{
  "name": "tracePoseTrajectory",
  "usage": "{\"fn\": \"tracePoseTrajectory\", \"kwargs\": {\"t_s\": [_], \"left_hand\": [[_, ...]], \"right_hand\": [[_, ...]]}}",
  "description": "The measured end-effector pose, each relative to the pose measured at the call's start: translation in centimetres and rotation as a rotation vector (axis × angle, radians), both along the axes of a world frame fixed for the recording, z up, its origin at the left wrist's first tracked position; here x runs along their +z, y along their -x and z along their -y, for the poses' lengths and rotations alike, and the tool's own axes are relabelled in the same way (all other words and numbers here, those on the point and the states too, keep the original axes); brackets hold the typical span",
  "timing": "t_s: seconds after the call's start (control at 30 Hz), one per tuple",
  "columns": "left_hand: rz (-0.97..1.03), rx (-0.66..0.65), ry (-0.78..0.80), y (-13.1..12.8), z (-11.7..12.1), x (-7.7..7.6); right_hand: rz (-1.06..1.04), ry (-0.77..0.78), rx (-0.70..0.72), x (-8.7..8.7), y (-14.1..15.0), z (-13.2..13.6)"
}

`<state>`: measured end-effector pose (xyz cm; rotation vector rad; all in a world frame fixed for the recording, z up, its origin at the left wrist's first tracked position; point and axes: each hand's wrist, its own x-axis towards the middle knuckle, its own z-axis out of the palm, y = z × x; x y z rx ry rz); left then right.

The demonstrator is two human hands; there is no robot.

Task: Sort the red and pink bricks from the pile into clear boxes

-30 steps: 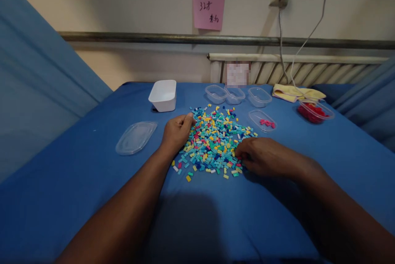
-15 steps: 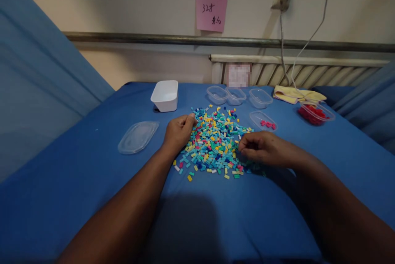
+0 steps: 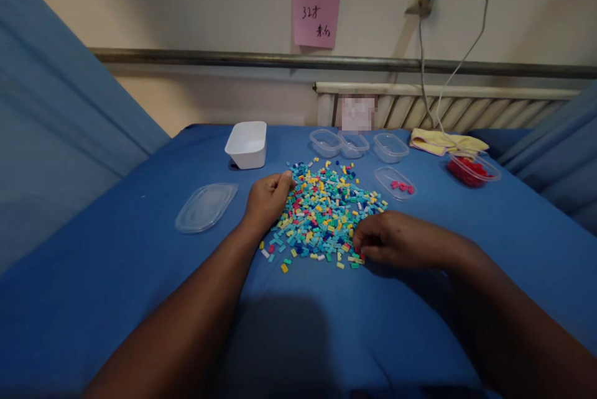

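Observation:
A wide heap of tiny toy building bricks (image 3: 321, 206), in turquoise, yellow, green, dark blue, pink and white, lies spread on the blue cloth (image 3: 289, 337). My left hand (image 3: 269, 200) rests closed at the heap's left edge, thumb on top; whatever it may hold is hidden. At the lower right edge, my right hand (image 3: 389, 240) has its fingertips pinched down among the bricks, by some red ones. What lies between those fingertips is too small to make out. Beyond this hand, a clear lid (image 3: 382, 180) carries several pinkish-red bricks (image 3: 402, 187).
A white tub (image 3: 247, 151) stands at the back left, with another clear lid (image 3: 206, 207) nearer me. Three clear containers (image 3: 326, 145) line the back. Farther right are a container of red bricks (image 3: 471, 172) and a yellow cloth (image 3: 443, 142), near a hanging cable (image 3: 422, 69).
My right hand has moved down and slightly left, from the heap's right side to its lower right edge. My left hand stays in place, closed. The view has shifted slightly.

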<state>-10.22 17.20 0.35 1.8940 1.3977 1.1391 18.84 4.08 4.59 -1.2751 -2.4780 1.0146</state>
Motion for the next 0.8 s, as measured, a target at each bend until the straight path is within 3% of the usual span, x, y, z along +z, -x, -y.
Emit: {"fn": "tracePoseTrajectory", "kwargs": {"t_s": [0.4,0.8], "left_hand": [[-0.005,0.013,-0.001,0.1,-0.3,-0.3],[-0.008,0.003,-0.014,0.0,0.2,0.0]], "right_hand": [[-0.019,0.025,0.0,1.2,0.3,0.8],[0.103,-0.022,0.01,0.9,0.2,0.7]]}}
